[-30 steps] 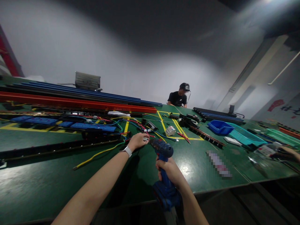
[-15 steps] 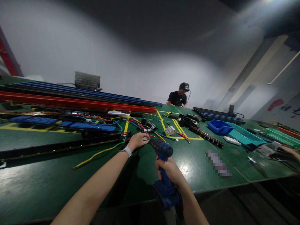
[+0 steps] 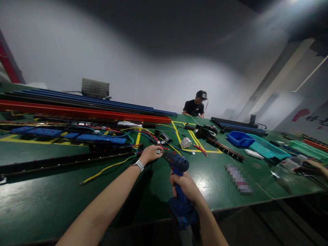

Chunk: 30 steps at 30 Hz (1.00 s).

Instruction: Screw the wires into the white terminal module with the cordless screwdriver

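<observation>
My right hand (image 3: 186,187) is wrapped round the handle of a blue cordless drill (image 3: 178,164), its front end pointing left toward my other hand. My left hand (image 3: 151,154), with a pale band on the wrist, pinches a small light-coloured piece (image 3: 159,151) at the drill's tip. I cannot make out what kind of piece it is, nor whether the bit touches it. Red and blue wires lie just behind these fingers. A yellow-green wire (image 3: 107,167) curves over the table on the left. Beyond the drill sits a white circuit breaker (image 3: 186,142), with red-handled pliers or probes (image 3: 200,149) beside it.
Long black strips (image 3: 64,160) and blue socket modules (image 3: 102,138) lie at left, before an orange rail (image 3: 84,111). Blue (image 3: 239,139) and turquoise trays (image 3: 269,147) stand at right. A person (image 3: 194,106) sits across the green table (image 3: 210,184); another person's hand (image 3: 316,165) appears far right.
Hardly anything differs. The drill's rear has shifted very slightly to the left, while both hands keep the same hold.
</observation>
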{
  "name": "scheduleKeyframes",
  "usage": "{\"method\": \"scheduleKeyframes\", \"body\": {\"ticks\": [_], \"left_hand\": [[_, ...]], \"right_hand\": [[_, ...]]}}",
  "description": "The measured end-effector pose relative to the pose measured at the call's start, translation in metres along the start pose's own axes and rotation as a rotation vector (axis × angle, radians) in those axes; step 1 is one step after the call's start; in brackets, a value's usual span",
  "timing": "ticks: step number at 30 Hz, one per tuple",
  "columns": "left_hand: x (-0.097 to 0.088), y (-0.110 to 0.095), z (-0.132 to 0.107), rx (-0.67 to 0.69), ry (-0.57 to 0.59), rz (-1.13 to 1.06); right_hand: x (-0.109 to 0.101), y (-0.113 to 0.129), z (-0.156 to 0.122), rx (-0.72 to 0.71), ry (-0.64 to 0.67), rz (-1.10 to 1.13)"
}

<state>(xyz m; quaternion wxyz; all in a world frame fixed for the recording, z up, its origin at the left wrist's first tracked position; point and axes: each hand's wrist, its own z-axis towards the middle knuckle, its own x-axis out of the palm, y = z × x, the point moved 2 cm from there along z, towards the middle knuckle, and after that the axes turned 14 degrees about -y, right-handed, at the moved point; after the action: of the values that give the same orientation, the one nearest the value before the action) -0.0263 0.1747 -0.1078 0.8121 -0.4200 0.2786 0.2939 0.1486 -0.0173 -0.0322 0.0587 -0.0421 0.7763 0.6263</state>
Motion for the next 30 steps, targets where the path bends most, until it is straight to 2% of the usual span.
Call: {"method": "scheduleKeyframes", "body": {"ticks": [30], "left_hand": [[0.0005,0.0013,0.0003,0.013,0.003,-0.01]], "right_hand": [[-0.0011,-0.0035,0.001,-0.013,0.004,0.014]]}}
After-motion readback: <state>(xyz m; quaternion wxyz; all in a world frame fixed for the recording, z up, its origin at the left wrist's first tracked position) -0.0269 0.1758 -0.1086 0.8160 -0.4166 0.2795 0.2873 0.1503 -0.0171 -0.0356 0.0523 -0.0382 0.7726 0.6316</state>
